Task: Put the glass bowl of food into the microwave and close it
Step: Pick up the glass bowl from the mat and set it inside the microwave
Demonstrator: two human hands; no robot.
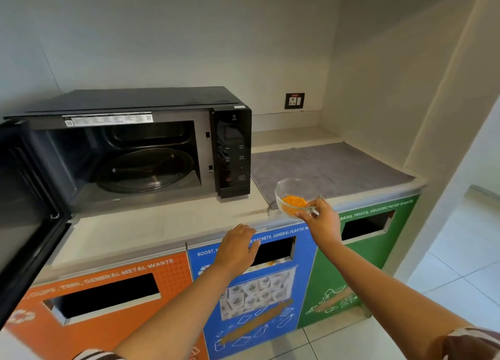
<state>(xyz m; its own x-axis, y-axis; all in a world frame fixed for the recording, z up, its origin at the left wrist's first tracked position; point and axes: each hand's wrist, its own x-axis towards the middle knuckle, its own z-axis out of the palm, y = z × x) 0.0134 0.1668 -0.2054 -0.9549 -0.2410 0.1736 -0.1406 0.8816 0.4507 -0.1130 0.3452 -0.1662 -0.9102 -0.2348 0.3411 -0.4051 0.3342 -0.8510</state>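
Glass bowl (pixel 293 197) pinched in right hand (pixel 322 219) grip; left hand (pixel 238 247) open, palm down.

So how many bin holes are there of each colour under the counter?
Orange bin hole: 1
Blue bin hole: 1, partly behind the left hand
Green bin hole: 1
Total: 3

My right hand (pixel 319 219) is raised at arm's length, thumb and fingers pinched on the bowl (pixel 293 197) rim. My left hand (pixel 238 247) reaches forward lower down, palm down, fingers loosely extended and holding nothing. Both forearms are bare.
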